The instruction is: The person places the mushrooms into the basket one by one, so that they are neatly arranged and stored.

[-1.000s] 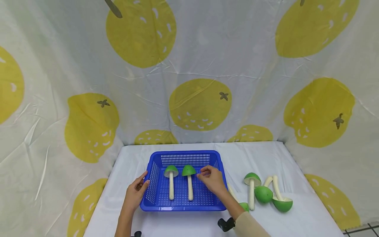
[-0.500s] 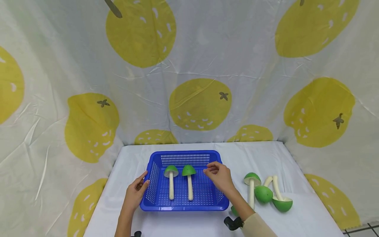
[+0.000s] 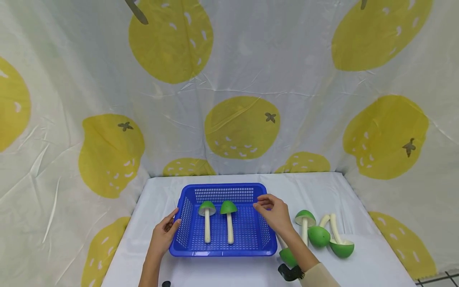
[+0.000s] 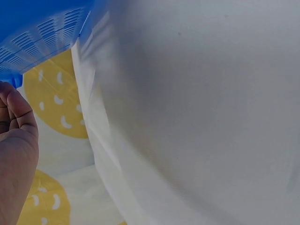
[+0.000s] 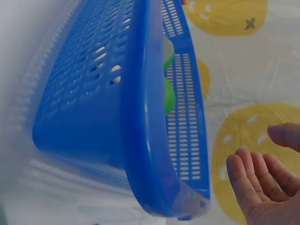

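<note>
A blue plastic basket [image 3: 223,253] with slotted walls lies on the white table. Inside it, side by side, are two toy mushrooms, a left one [image 3: 207,229] and a right one [image 3: 230,227], with green caps and white stems. My left hand [image 3: 163,236] holds the basket's left rim between thumb and fingers; the left wrist view catches these fingers at the blue edge. Over the basket's right side hovers my right hand [image 3: 274,213], thumb and fingers apart. In the right wrist view nothing sits between those fingers [image 5: 241,180].
Several more toy mushrooms lie right of the basket: an upright-capped one [image 3: 305,219], a cap facing forward [image 3: 318,236], an upturned one [image 3: 342,248], and one [image 3: 288,257] partly under my right forearm. A lemon-print cloth [image 3: 242,126] hangs behind and beside the table.
My right hand has moved right, away from the right mushroom in the basket, toward the basket's right rim. The left hand and the basket stay where they were.
</note>
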`<state>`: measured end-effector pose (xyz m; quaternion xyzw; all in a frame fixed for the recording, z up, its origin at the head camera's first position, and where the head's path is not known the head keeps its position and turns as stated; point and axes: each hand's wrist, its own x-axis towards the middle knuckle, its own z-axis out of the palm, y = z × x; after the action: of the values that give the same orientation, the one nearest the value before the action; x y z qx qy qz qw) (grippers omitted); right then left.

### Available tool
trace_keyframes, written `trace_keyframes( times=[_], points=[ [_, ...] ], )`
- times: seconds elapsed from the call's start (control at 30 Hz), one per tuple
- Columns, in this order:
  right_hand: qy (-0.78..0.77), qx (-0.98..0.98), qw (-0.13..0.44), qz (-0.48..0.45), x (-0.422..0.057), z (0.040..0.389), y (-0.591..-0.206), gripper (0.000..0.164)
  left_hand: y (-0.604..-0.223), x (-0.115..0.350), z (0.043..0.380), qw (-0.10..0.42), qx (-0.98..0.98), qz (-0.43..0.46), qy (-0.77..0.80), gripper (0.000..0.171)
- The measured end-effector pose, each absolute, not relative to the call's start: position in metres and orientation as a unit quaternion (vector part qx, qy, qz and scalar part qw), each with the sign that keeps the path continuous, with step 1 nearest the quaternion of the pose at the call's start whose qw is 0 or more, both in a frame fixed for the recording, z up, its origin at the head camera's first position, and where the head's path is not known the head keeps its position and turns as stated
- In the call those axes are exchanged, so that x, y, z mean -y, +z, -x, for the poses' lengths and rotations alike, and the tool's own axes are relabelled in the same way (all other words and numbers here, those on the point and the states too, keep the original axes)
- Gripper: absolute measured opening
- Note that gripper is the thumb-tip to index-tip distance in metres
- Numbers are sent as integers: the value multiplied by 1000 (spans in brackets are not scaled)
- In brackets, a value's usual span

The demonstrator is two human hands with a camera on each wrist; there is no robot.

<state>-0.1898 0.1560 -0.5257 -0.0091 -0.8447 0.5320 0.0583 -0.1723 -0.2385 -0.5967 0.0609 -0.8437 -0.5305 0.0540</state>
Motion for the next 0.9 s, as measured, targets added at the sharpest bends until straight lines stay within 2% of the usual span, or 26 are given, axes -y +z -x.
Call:
trace_keyframes(
  times=[0.3,0.53,0.9],
  points=[
    [545,834,83,-1,-175,186,-523,37,-600,239,171,62,847,-60,-524,51],
    [543,835,91,21,-188,184,-521,35,-599,238,171,66,850,-59,-519,51],
    [533,835,134,25,-209,182,-529,26,-598,240,171,50,845,-63,-528,51]
  ],
)
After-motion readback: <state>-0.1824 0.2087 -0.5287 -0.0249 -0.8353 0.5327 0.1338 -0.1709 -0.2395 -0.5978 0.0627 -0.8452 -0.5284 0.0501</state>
